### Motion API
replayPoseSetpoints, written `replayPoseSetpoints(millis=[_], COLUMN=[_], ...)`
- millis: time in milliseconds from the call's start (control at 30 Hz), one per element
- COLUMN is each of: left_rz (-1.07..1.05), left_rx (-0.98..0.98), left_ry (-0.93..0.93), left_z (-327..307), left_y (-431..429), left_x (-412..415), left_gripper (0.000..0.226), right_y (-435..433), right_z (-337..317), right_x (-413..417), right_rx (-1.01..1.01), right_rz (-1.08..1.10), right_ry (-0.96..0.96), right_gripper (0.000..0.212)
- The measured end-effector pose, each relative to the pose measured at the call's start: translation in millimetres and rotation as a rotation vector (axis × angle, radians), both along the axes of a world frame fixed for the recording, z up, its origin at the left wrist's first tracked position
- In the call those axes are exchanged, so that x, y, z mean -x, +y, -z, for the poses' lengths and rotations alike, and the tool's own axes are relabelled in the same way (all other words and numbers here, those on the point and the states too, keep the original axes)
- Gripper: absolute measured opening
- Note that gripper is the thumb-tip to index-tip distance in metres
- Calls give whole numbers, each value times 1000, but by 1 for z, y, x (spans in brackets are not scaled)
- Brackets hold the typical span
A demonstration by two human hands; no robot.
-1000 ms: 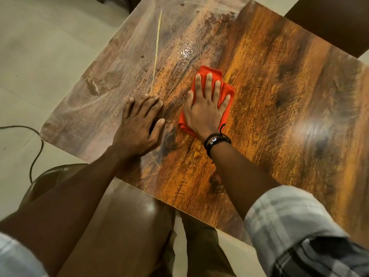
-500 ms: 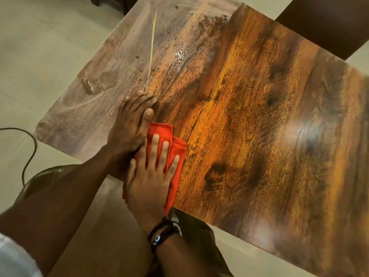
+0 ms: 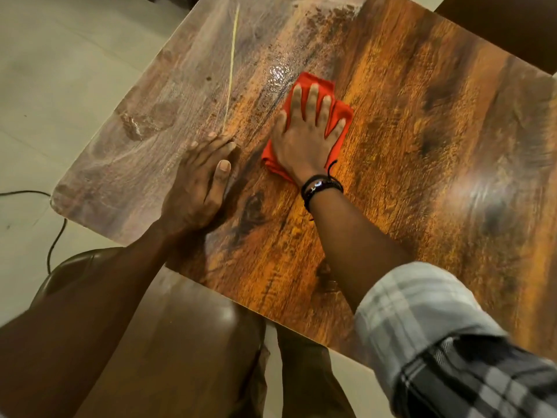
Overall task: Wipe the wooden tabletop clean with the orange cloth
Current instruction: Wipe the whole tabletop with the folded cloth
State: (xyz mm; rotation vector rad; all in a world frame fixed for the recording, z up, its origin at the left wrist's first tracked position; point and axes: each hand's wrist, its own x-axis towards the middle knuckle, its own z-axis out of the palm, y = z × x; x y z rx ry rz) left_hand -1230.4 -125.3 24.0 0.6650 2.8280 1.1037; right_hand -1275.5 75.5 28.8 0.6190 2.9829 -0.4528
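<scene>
Your right hand lies flat on the orange cloth, fingers straight and spread, pressing it onto the desk rather than gripping it. The cloth's bunched edges show beyond your fingertips, past your little finger and beside the heel of your palm. A dark bracelet sits on that wrist, and a rolled checked sleeve covers the arm toward the lower right corner. Just past the cloth's far left corner a small wet patch glistens on the wood. Your left hand rests palm down on the desk to the left of the cloth, near it but apart, fingers straight and close together, holding nothing. A thin pale streak runs from near its fingertips toward the far edge. The desk's left part looks dull and greyish, while the part right of the cloth looks glossy orange-brown with a bright reflection. Below the near edge sits a brown padded chair seat, and a dark cable lies on the pale floor at the left
</scene>
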Motion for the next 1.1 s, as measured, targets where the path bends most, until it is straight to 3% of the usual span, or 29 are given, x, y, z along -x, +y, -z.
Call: replayPoseSetpoints(millis=[167, 400, 500, 833, 1100], left_rz=[-3, 17, 35, 108, 112], left_rx=[1, 44, 176, 331, 450], left_ry=[2, -29, 43, 119, 132], left_z=[-1, -2, -11, -4, 4], left_y=[1, 3, 8, 93, 100], left_x=[-1, 1, 10, 134, 143], left_gripper=[59, 58, 58, 60, 60], right_y=[-18, -82, -74, 43, 129], right_z=[4, 5, 6, 5, -6], right_x=[-14, -120, -127, 31, 167], right_rx=[-68, -37, -33, -29, 19], right_rz=[-26, -229, -306, -105, -42], right_ry=[17, 98, 82, 68, 3], right_gripper=[62, 61, 61, 61, 60])
